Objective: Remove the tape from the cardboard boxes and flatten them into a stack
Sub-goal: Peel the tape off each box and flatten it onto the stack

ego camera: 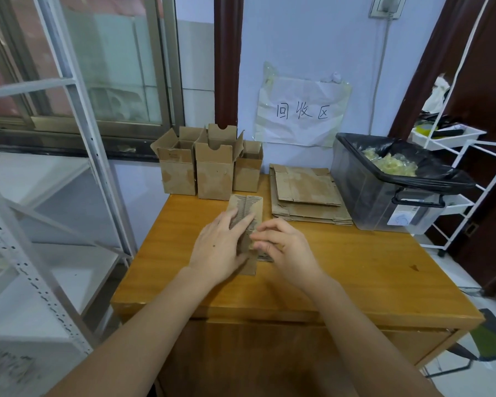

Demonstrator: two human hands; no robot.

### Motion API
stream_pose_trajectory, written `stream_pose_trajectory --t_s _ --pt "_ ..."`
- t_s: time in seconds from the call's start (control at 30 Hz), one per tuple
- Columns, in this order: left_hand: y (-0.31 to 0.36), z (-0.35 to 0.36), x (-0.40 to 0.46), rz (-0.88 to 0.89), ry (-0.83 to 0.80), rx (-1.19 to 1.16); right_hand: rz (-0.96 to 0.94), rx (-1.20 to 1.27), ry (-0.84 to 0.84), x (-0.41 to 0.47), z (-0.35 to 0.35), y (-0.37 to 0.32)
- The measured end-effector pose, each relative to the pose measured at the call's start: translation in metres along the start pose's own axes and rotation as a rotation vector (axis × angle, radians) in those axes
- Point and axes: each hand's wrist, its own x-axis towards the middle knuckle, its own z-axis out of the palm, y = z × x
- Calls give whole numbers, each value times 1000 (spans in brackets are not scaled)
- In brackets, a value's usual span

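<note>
Both forearms are reaching in from the bottom of the frame toward mid-counter. Left hand (222,247) is lying flat, fingers straight, pressing down on a flattened box (246,207) with printed text, at the centre of the wooden counter (355,267). Right hand (287,247) is sitting just right of it, fingers curled, pinching at something small on the box's near edge; whether that is tape, cannot tell.

Three upright boxes (212,173), flaps open, are standing together at the counter's far edge, above centre of frame. Right of them, a stack of flattened cardboard (307,193) is lying well apart from the hands. Further right, touching or just beside the stack, a clear bin (378,202) lined with a black bag is holding crumpled yellowish tape scraps (390,163).

A handwritten paper sign (301,111) is hanging taped to the wall, upper centre. Metal shelving (55,156) is filling the left side; a white rack (453,144) is standing at right.
</note>
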Motion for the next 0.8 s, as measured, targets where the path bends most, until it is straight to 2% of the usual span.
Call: stream_pose_trajectory --t_s 0.13,0.23,0.33,0.43,0.57,0.8 --pt "1 7 -3 -44 21 -132 20 -74 27 3 7 -1" --pt "-1 9 -2 -51 36 -147 -11 -91 88 1 13 -2" --pt "-1 9 -3 -57 45 -153 86 -90 144 -2 15 -5" --pt "-1 9 -3 -55 54 -157 104 -97 230 -4 16 -5" --pt "0 9 -3 -57 53 -170 135 -115 164 -7 18 -5" --pt "3 5 -1 -80 46 -189 124 -110 190 -6 22 -9"
